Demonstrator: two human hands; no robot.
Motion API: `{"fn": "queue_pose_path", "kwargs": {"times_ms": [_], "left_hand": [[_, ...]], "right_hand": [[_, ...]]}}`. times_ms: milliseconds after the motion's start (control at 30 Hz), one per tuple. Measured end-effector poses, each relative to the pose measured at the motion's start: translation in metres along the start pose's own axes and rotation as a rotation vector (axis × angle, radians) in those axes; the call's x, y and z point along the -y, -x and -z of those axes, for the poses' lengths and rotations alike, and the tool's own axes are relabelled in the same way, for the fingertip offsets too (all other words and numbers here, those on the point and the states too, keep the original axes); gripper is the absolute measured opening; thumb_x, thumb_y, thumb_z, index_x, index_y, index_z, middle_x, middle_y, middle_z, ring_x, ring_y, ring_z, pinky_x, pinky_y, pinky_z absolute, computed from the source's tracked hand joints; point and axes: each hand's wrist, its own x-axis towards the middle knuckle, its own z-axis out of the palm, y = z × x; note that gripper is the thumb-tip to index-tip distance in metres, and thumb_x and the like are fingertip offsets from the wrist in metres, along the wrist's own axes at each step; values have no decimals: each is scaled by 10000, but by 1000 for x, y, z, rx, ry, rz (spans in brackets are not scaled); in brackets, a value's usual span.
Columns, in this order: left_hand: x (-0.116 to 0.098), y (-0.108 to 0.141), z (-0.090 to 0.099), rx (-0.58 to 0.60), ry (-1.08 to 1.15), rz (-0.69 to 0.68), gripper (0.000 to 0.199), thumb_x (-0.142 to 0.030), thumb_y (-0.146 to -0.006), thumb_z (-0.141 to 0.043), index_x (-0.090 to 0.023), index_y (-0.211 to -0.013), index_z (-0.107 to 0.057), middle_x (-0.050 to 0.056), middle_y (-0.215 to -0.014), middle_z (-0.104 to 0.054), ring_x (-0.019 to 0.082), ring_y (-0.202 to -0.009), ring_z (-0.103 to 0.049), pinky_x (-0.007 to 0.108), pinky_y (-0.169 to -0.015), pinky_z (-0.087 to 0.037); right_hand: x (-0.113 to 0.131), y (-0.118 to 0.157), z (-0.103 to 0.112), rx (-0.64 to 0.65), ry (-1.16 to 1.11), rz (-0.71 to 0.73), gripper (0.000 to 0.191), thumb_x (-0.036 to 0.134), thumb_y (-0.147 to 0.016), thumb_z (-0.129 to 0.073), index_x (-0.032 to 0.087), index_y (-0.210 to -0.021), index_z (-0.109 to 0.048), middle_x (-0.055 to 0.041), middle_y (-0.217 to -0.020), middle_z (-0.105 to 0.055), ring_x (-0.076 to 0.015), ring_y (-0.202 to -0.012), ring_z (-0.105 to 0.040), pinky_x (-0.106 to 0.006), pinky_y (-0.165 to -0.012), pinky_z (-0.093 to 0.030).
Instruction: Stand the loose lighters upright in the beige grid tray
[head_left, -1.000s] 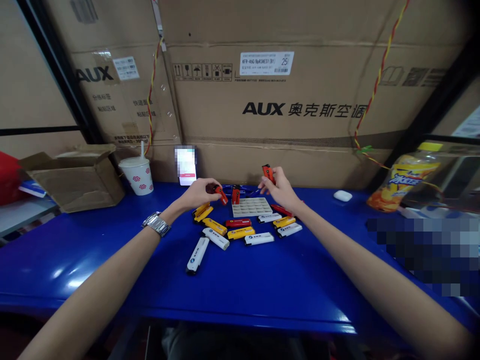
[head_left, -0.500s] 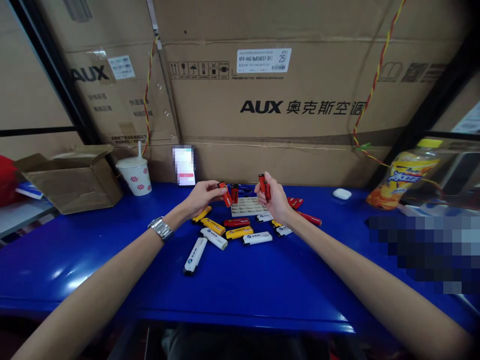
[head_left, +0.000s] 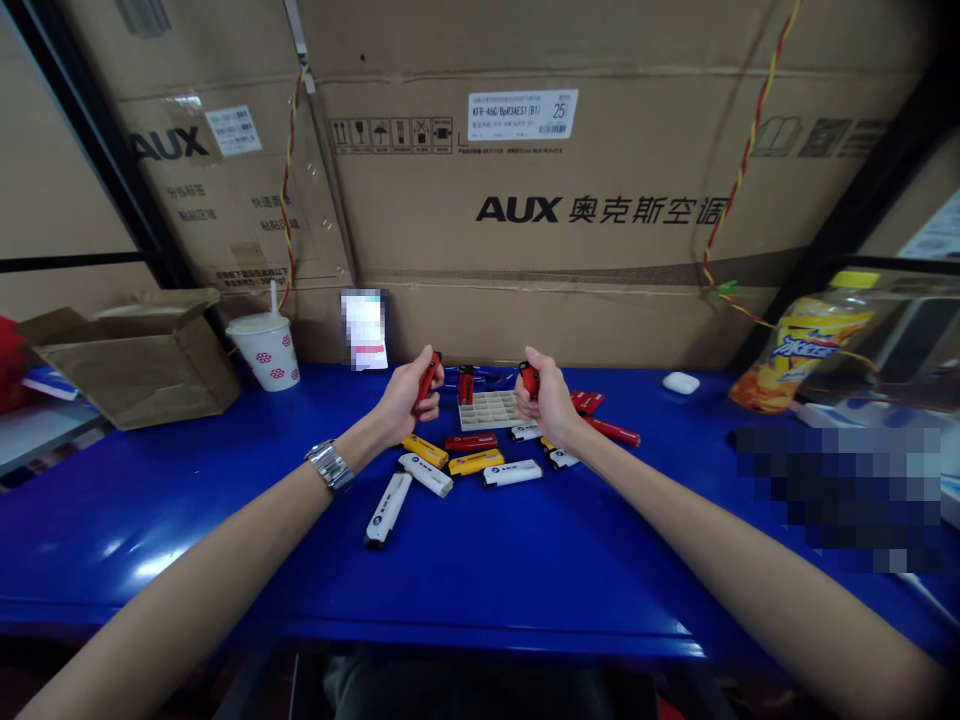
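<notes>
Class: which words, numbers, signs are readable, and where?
"AUX 奥克斯空调": carton
"AUX": left panel
"分拣标签": left panel
"快递面": left panel
"粘贴区域": left panel
"KFR-46G/BpR3AES1(B1)": white label
"25": label
Arrow, glass, umbrella signs: carton
"冰红茶": drink bottle
Too small or blurred: lighters, phone, other print

The one view looks from the person's head, above the near edge of the blue bench (head_left: pixel 480 580), forward and down toward the AUX carton (head_left: pixel 600 270) behind. It is wide, and near enough to frame the left hand (head_left: pixel 409 398) and right hand (head_left: pixel 549 395) centrally.
</notes>
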Motion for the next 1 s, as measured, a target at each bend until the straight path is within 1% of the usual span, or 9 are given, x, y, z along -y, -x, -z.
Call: {"fn": "queue_pose_path", "kwargs": {"times_ms": [67, 167, 267, 400, 467, 567, 733, 867, 1000], "left_hand": [[-1, 0, 0, -26, 28, 32, 493, -641, -859, -367, -208, -623, -359, -58, -515, -297, 47, -374, -183, 248, -372, -194], [-2, 1, 1, -80, -37, 55, 517, -671, -807, -421, -227, -576, -293, -75, -425, -208, 60, -361, -176, 268, -388, -187], [-1, 0, 1, -124, -97, 58, 445, -565, -807, -466, -239, -582, -263, -86, -398, -172, 70, -367, -173, 277, -407, -187], [1, -1, -2, -188, -77, 64, 330, -371, -765, -548, -237, -622, -284, -100, -430, -193, 61, -388, -168, 278, -433, -177], [2, -1, -5, -196, -74, 59, 284, -317, -754, -557, -234, -642, -310, -104, -438, -192, 56, -393, -164, 276, -438, -170], [3, 0, -7, -200, -89, 49, 268, -275, -747, -557, -233, -648, -312, -104, -431, -194, 52, -390, -169, 273, -430, -167], [4, 0, -7, -188, -133, 41, 230, -306, -753, -563, -233, -687, -356, -106, -427, -190, 50, -377, -175, 271, -411, -182], [3, 0, -7, -181, -116, 44, 239, -292, -761, -577, -227, -693, -358, -111, -423, -195, 38, -373, -172, 265, -410, -177], [4, 1, -8, -180, -74, 33, 298, -271, -739, -607, -230, -645, -327, -113, -401, -192, 28, -358, -164, 238, -376, -175]], "right_hand": [[-1, 0, 0, -11, -11, -22, 504, 549, -841, -353, 237, -447, -320, 66, -304, -217, -73, -292, -167, -238, -352, -167], [-1, -1, -1, -35, -8, -63, 485, 530, -854, -299, 246, -461, -308, 62, -295, -212, -81, -285, -163, -237, -339, -167], [-1, -1, -2, -58, -9, -84, 469, 504, -867, -245, 250, -475, -285, 62, -292, -200, -84, -278, -155, -240, -332, -172], [-1, -1, -3, -69, -4, -89, 463, 494, -871, -213, 251, -481, -268, 61, -291, -204, -81, -268, -149, -240, -328, -179], [-1, -1, -3, -71, -3, -88, 459, 479, -872, -210, 251, -478, -272, 59, -289, -211, -81, -267, -150, -239, -326, -181], [-1, -1, -3, -90, 9, -86, 454, 452, -874, -220, 249, -474, -290, 59, -291, -218, -81, -270, -155, -234, -326, -180], [0, 0, -3, -107, 20, -93, 460, 482, -876, -236, 253, -483, -305, 64, -292, -225, -82, -267, -167, -231, -319, -198], [0, 0, -4, -121, 16, -92, 467, 446, -892, -208, 251, -481, -313, 58, -290, -225, -84, -267, -170, -231, -313, -192], [1, 0, -5, -135, 29, -115, 470, 459, -898, -216, 250, -488, -313, 57, -292, -226, -85, -261, -173, -238, -310, -186]]}}
